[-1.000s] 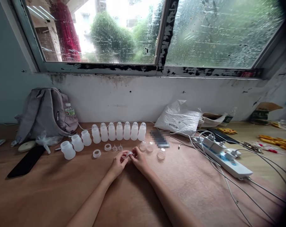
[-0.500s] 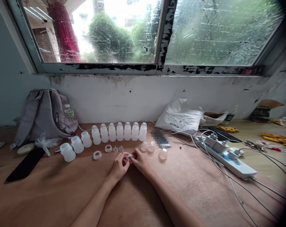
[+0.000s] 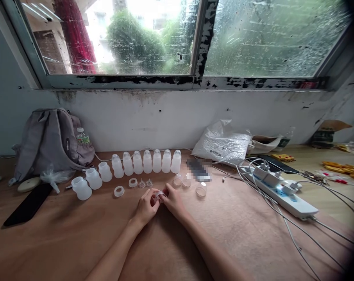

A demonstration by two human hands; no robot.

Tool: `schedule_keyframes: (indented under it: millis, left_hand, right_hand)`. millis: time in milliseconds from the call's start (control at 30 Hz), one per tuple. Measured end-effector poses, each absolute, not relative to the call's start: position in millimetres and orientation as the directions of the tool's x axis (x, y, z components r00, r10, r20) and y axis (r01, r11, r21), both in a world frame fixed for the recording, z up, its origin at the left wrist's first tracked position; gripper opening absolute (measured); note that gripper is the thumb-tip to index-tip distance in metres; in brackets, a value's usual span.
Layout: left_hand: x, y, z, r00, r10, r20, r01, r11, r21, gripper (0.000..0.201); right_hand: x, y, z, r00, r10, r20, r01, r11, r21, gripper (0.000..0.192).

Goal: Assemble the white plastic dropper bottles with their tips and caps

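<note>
Between my left hand (image 3: 147,205) and my right hand (image 3: 173,200) is a whitish bottle collar ring (image 3: 159,195), pinched by the fingers of both; whether a nipple sits inside it I cannot tell. Just behind my left hand lie two clear bottle nipples (image 3: 145,183) and two loose collar rings (image 3: 118,191). Clear dome caps (image 3: 201,191) rest to the right of my right hand. Further back stands a row of capped baby bottles (image 3: 147,162). At its left end are three open bottles (image 3: 81,189) without tops.
A grey backpack (image 3: 52,144) leans at the wall on the left, with a black pouch (image 3: 27,207) before it. To the right are a silver plastic mailer (image 3: 222,144), a blurred dark patch (image 3: 199,169), and a white power strip (image 3: 282,193) with trailing cables.
My hands stay almost in place, with the ring turned slightly between the fingers. The view has shifted a little; nothing on the table has visibly moved.
</note>
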State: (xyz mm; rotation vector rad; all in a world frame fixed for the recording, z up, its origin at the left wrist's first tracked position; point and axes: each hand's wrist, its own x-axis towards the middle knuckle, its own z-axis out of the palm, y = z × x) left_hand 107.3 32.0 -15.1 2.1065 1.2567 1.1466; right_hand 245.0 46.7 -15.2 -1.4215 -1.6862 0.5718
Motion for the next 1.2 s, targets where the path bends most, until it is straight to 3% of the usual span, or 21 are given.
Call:
schedule_keyframes:
  millis: [433, 633, 767, 1000, 1200]
  left_hand:
    - [111, 29, -15, 0.16, 0.897, 0.411, 0.486, -0.434, 0.759, 0.02]
    - [105, 31, -14, 0.111, 0.898, 0.426, 0.541, -0.415, 0.731, 0.021]
    - [99, 36, -12, 0.045, 0.94, 0.339, 0.435, -0.323, 0.84, 0.023]
    - [97, 31, -3, 0.106, 0.976, 0.192, 0.211, -0.21, 0.955, 0.035]
    - [95, 26, 7, 0.079, 0.951, 0.298, 0.437, -0.301, 0.848, 0.028]
  right_hand:
    - [243, 49, -21, -0.016, 0.944, 0.331, 0.602, 0.274, -0.75, 0.007]
    - [242, 40, -9, -0.145, 0.934, 0.327, 0.47, 0.355, -0.808, 0.011]
    - [242, 37, -1, -0.143, 0.921, 0.363, 0.4, 0.389, -0.83, 0.024]
    - [239, 33, 0, -0.154, 0.889, 0.431, 0.445, 0.452, -0.773, 0.023]
    - [233, 24, 2, -0.258, 0.898, 0.357, 0.35, 0.431, -0.831, 0.025]
